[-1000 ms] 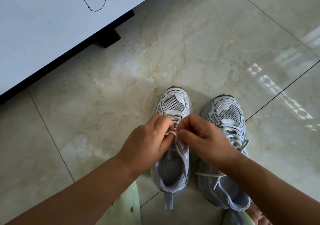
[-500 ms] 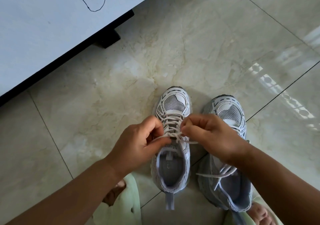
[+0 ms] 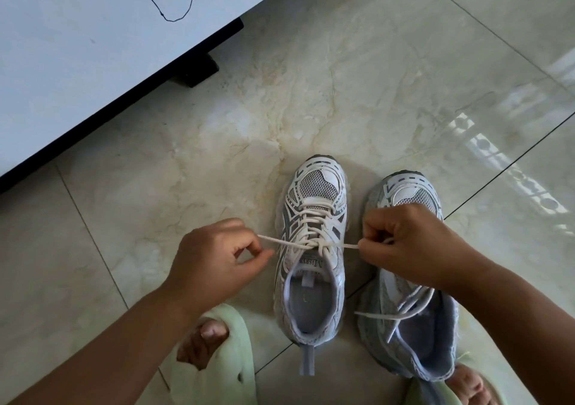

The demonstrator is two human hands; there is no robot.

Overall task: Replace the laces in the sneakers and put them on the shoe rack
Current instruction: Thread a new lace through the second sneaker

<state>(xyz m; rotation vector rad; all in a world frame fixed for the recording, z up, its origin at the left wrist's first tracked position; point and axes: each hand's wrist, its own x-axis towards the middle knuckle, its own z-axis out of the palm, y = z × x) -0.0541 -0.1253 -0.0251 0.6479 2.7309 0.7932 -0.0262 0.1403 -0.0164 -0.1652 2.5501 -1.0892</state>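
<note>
Two white and grey sneakers stand side by side on the tile floor, toes pointing away from me. The left sneaker carries a cream lace crossed into a knot above the tongue. My left hand pinches the lace end on the left side of that shoe. My right hand grips the other end on the right side, and the lace runs taut between them. The right sneaker lies partly under my right hand, with loose lace ends across its opening.
A white cabinet with a black base and foot stands at the upper left, a thin black cord lying on it. My feet wear pale green slippers at the bottom edge. Glossy marble tiles stretch beyond the shoes.
My hands were together over the left sneaker's tongue. They have moved apart to either side, drawing the lace ends out and tightening the knot.
</note>
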